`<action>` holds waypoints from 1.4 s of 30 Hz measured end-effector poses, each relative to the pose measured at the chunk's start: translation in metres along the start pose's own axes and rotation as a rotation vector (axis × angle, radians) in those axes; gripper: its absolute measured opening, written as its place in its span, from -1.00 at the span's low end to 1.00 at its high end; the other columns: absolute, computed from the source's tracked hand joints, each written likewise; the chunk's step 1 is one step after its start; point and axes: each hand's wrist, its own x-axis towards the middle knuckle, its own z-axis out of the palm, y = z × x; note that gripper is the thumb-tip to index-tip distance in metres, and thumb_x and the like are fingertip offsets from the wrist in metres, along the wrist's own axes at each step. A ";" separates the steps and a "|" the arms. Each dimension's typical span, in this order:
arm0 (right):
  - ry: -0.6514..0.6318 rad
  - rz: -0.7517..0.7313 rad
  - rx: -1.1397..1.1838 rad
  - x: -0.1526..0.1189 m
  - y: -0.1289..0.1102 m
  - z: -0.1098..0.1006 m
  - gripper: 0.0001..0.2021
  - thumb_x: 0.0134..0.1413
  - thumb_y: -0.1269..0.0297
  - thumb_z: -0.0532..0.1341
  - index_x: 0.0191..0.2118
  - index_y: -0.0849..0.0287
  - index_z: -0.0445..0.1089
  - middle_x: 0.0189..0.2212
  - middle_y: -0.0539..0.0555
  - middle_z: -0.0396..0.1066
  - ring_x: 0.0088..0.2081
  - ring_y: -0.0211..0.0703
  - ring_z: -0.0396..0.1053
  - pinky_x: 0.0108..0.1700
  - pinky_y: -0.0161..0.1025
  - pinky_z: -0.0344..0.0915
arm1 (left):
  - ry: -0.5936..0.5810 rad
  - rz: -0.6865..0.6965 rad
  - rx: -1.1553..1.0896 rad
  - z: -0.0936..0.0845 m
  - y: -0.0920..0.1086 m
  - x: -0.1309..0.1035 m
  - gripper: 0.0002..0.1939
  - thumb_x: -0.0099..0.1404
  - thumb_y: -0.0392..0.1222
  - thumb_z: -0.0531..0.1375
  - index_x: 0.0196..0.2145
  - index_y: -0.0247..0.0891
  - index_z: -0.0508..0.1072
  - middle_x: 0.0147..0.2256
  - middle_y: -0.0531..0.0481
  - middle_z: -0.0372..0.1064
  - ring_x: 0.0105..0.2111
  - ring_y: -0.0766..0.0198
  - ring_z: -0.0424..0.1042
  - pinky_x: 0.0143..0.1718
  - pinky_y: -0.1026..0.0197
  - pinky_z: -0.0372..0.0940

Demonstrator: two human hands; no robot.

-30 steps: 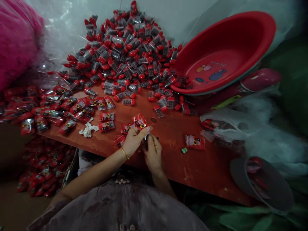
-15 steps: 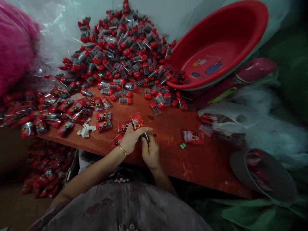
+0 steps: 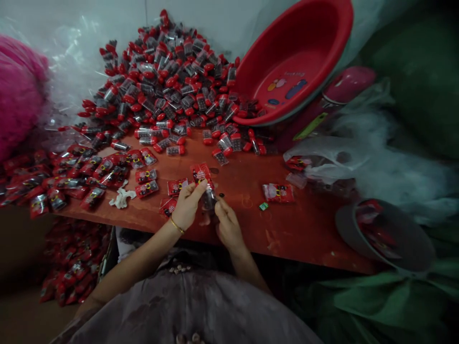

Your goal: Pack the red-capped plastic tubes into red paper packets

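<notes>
Holding a red-printed packet (image 3: 201, 173) above a worn, reddish-brown tabletop (image 3: 244, 177), a worker pinches it between left thumb and fingers, a dark shape showing through its clear lower part. The left hand (image 3: 187, 206) is closed on the film; the right hand (image 3: 228, 222) curls its fingers at the packet's lower end, though whether they grip it cannot be told. The bagging looks well under way but far from over: glossy, pillow-shaped filled packets (image 3: 96, 167) lie heaped at the table's left, with a further red heap (image 3: 71, 263) below the edge, while a towering mound of loose tubes (image 3: 172, 86), apparently unbagged, stands at the back. Those tubes are clear, stubby plastic cylinders with rounded, shiny red ends and dark contents, some spilling over the lip of a smooth red basin (image 3: 294, 48) tipped on its side. Two packets (image 3: 146, 182) lie one above the other near a crumpled white scrap (image 3: 122, 198), limp and matte. To the right, a flat red packet (image 3: 278, 192) rests beside a tiny green piece (image 3: 264, 206), near thin, wrinkled, milky plastic bags (image 3: 322, 155).
</notes>
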 end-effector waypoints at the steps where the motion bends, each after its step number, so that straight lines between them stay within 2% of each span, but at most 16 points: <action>1: -0.003 0.008 0.033 -0.002 0.001 0.001 -0.66 0.16 -0.03 0.04 -0.34 0.12 0.35 -0.58 -0.07 0.31 -0.62 -0.32 0.20 -0.51 -0.33 0.27 | -0.011 -0.008 0.016 0.000 0.001 -0.001 -0.63 -0.02 0.11 0.30 -0.53 -0.30 0.42 -0.71 0.11 0.27 -0.76 0.44 0.19 -0.79 0.38 0.10; 3: 0.014 0.016 0.053 -0.008 -0.001 0.001 -0.67 0.16 -0.01 0.05 -0.36 0.14 0.34 -0.60 -0.08 0.31 -0.62 -0.34 0.20 -0.49 -0.34 0.26 | -0.039 -0.017 0.045 0.002 0.001 -0.004 -0.61 -0.01 0.12 0.28 -0.52 -0.31 0.41 -0.72 0.11 0.25 -0.78 0.42 0.19 -0.82 0.36 0.10; 5: 0.086 -0.023 -0.015 -0.012 -0.007 0.001 -0.66 0.18 0.01 0.04 -0.39 0.16 0.34 -0.62 -0.08 0.30 -0.63 -0.35 0.19 -0.52 -0.36 0.22 | -0.068 -0.008 0.077 0.006 -0.003 -0.010 -0.62 0.01 0.12 0.27 -0.50 -0.31 0.39 -0.72 0.13 0.23 -0.79 0.40 0.20 -0.83 0.34 0.13; 10: 0.136 -0.100 -0.137 -0.022 -0.018 -0.002 -0.68 0.16 0.03 0.06 -0.40 0.16 0.36 -0.64 -0.08 0.31 -0.64 -0.34 0.22 -0.57 -0.37 0.16 | -0.038 0.075 0.113 0.011 -0.018 -0.029 -0.61 -0.02 0.09 0.30 -0.56 -0.30 0.32 -0.70 0.19 0.17 -0.78 0.47 0.17 -0.79 0.38 0.15; 16: 0.126 -0.007 0.079 -0.034 -0.001 -0.009 -0.66 0.03 -0.02 0.18 -0.52 0.16 0.28 -0.73 -0.13 0.24 -0.71 -0.37 0.16 -0.61 -0.38 0.16 | -0.079 -0.003 0.130 0.007 -0.035 -0.047 -0.56 -0.07 0.15 0.31 -0.62 -0.31 0.32 -0.68 0.16 0.18 -0.72 0.48 0.19 -0.68 0.35 0.15; 20: 0.198 -0.066 0.193 -0.038 0.007 -0.018 -0.60 -0.07 0.00 0.26 -0.62 0.14 0.14 -0.78 -0.18 0.17 -0.73 -0.40 0.09 -0.59 -0.39 0.14 | -0.159 -0.041 0.112 0.012 -0.044 -0.056 -0.56 -0.04 0.16 0.29 -0.61 -0.33 0.39 -0.67 0.11 0.25 -0.65 0.47 0.21 -0.54 0.33 0.16; 23: 0.196 -0.089 0.208 -0.039 0.012 -0.022 -0.59 -0.07 0.00 0.27 -0.62 0.13 0.10 -0.79 -0.19 0.15 -0.74 -0.41 0.06 -0.60 -0.39 0.12 | -0.188 -0.064 0.078 0.017 -0.050 -0.058 -0.59 -0.03 0.13 0.30 -0.57 -0.34 0.44 -0.66 0.09 0.28 -0.63 0.47 0.21 -0.51 0.33 0.14; 25: 0.172 -0.096 0.180 -0.039 0.015 -0.023 -0.60 -0.04 0.01 0.25 -0.61 0.13 0.11 -0.79 -0.19 0.15 -0.73 -0.41 0.07 -0.59 -0.40 0.12 | -0.174 -0.088 0.050 0.018 -0.051 -0.057 -0.62 -0.04 0.10 0.32 -0.56 -0.33 0.43 -0.66 0.10 0.28 -0.65 0.46 0.21 -0.54 0.34 0.13; 27: 0.156 -0.099 0.110 -0.039 0.017 -0.024 -0.63 0.02 0.01 0.21 -0.59 0.15 0.16 -0.76 -0.17 0.17 -0.70 -0.40 0.10 -0.58 -0.40 0.13 | -0.096 -0.119 0.008 0.014 -0.046 -0.051 -0.64 -0.09 0.06 0.35 -0.54 -0.32 0.43 -0.64 0.10 0.32 -0.64 0.44 0.26 -0.54 0.34 0.15; 29: 0.158 -0.097 0.012 -0.040 0.019 -0.026 -0.65 0.09 0.00 0.14 -0.53 0.16 0.25 -0.71 -0.13 0.20 -0.67 -0.38 0.15 -0.57 -0.39 0.16 | 0.025 -0.150 -0.054 0.002 -0.035 -0.041 -0.66 -0.11 0.01 0.37 -0.50 -0.29 0.42 -0.57 0.06 0.40 -0.57 0.39 0.37 -0.46 0.34 0.23; 31: 0.168 -0.093 -0.084 -0.041 0.021 -0.029 -0.64 0.13 -0.02 0.08 -0.46 0.17 0.32 -0.66 -0.11 0.23 -0.65 -0.36 0.19 -0.57 -0.38 0.19 | 0.132 -0.178 -0.098 -0.020 -0.017 -0.029 -0.68 -0.05 0.01 0.34 -0.48 -0.29 0.42 -0.49 -0.03 0.48 -0.47 0.30 0.47 -0.36 0.30 0.29; 33: 0.171 -0.091 -0.152 -0.040 0.023 -0.032 -0.63 0.15 -0.02 0.05 -0.44 0.18 0.34 -0.65 -0.09 0.24 -0.64 -0.35 0.21 -0.56 -0.37 0.22 | 0.223 -0.194 -0.083 -0.051 0.002 -0.017 -0.66 0.04 0.07 0.27 -0.46 -0.31 0.43 -0.46 -0.10 0.50 -0.46 0.25 0.49 -0.38 0.28 0.31; 36: 0.161 -0.091 -0.201 -0.039 0.026 -0.034 -0.61 0.16 -0.03 0.03 -0.46 0.19 0.33 -0.66 -0.08 0.23 -0.64 -0.36 0.20 -0.57 -0.38 0.22 | 0.366 -0.173 0.002 -0.104 0.028 0.000 -0.60 0.13 0.13 0.18 -0.44 -0.34 0.43 -0.52 -0.14 0.49 -0.57 0.26 0.46 -0.47 0.27 0.31; 39: 0.144 -0.104 -0.250 -0.039 0.029 -0.032 -0.59 0.16 -0.03 0.03 -0.47 0.20 0.34 -0.66 -0.07 0.25 -0.65 -0.36 0.21 -0.59 -0.40 0.20 | 0.426 -0.198 0.101 -0.144 0.050 0.017 -0.62 0.18 0.09 0.15 -0.40 -0.35 0.42 -0.56 -0.12 0.46 -0.63 0.27 0.43 -0.51 0.26 0.33; 42: 0.126 -0.110 -0.270 -0.039 0.030 -0.031 -0.59 0.16 -0.03 0.03 -0.47 0.21 0.34 -0.66 -0.06 0.26 -0.65 -0.36 0.21 -0.60 -0.41 0.19 | 0.478 -0.165 0.151 -0.165 0.072 0.035 -0.70 0.26 -0.01 0.07 -0.29 -0.33 0.39 -0.57 -0.05 0.45 -0.64 0.31 0.42 -0.51 0.29 0.34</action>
